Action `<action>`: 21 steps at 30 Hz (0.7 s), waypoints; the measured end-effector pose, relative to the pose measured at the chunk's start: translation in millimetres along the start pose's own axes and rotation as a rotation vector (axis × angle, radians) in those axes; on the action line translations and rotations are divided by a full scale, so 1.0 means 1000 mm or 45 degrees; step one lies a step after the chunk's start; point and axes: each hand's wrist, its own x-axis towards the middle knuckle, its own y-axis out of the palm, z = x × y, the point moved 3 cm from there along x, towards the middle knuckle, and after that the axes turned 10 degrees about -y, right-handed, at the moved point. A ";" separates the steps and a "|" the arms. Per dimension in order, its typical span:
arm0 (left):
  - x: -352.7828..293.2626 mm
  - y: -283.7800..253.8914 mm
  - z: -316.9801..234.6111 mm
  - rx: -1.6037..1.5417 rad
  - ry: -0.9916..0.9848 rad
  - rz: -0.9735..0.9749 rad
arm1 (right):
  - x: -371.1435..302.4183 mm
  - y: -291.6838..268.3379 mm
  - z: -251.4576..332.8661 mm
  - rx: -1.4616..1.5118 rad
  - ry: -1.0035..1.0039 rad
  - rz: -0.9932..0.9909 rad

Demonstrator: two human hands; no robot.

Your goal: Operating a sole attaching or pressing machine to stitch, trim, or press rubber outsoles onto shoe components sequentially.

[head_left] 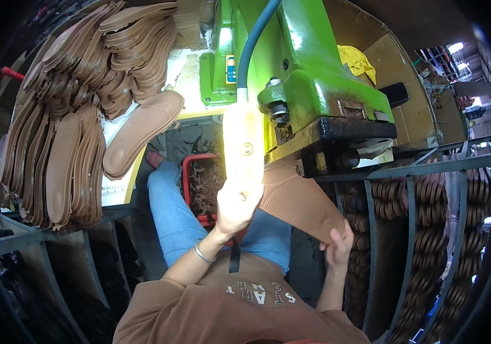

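Evidently, most of the upper view is taken up by a glossy green metal machine (314, 63), flanked by a tall heap of brown moulded soles (62, 166). Beneath, a red plastic bin (187, 186) of brown scraps is seen between the knees, partly masked by a glaring white lamp (242, 143). A broad brown textured sole piece (305, 203) is held below the machine's dark head; its far corner is pinched, thumb on top, by the right hand (339, 246). The left hand (235, 212) is curled at the opposite edge, but whether it is clamped there cannot be told. The piece would best be kept flat, supported from both sides and turned smoothly, with fingertips held clear of the head. The working point is hidden under the machine; details near the lamp are washed out.
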 end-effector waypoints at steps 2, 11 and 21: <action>0.001 -0.005 0.001 -0.076 0.041 0.012 | 0.026 0.003 0.012 0.006 -0.053 0.003; -0.005 -0.043 -0.029 0.175 0.143 -0.102 | 0.109 0.057 0.027 -0.066 -0.193 0.153; -0.028 -0.133 0.005 -0.360 -0.264 -0.148 | 0.099 0.131 -0.004 -0.013 -0.287 0.461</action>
